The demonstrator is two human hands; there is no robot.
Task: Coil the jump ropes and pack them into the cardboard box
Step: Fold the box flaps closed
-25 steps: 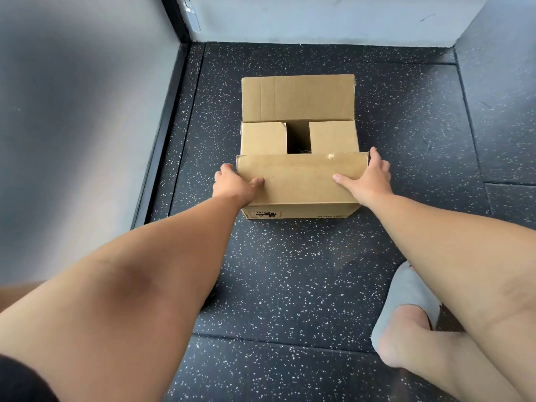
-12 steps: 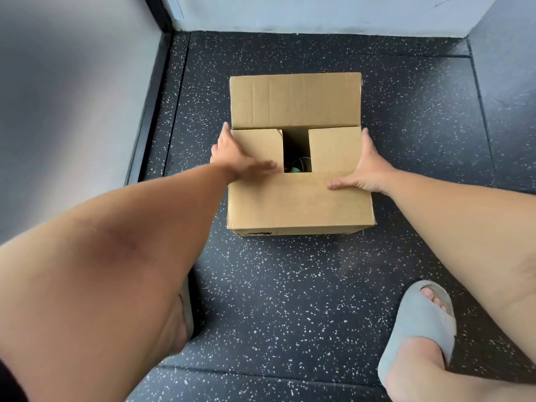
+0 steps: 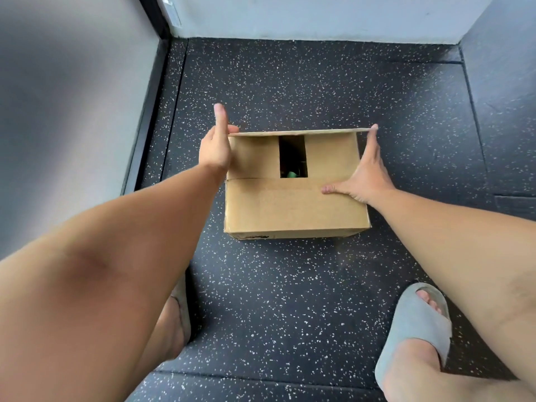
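— Dark speckled floor (image 3: pixel 290 285) in the head view, pale walls (image 3: pixel 319 15) at the far end.
— And the cardboard box (image 3: pixel 293 207)?
— Flat on the floor, right between both hands. Near flap (image 3: pixel 278 198) folded down, two side flaps under it, far flap (image 3: pixel 298 132) raised and seen edge-on.
— Left hand (image 3: pixel 216 146)?
— Against the box's far left corner. Fingers mostly straight, one pointing up, another touching the far flap's left end. No clear pinch.
— Right hand (image 3: pixel 362 181)?
— Spread wide on the right side. Thumb pressed on the near flap, a fingertip reaching the far flap's right end.
— Anything inside?
— Something green (image 3: pixel 290 174) down in the dark gap between the side flaps; too small to tell more.
— Nearer the camera?
— Grey slippers (image 3: pixel 417 323) on both feet.
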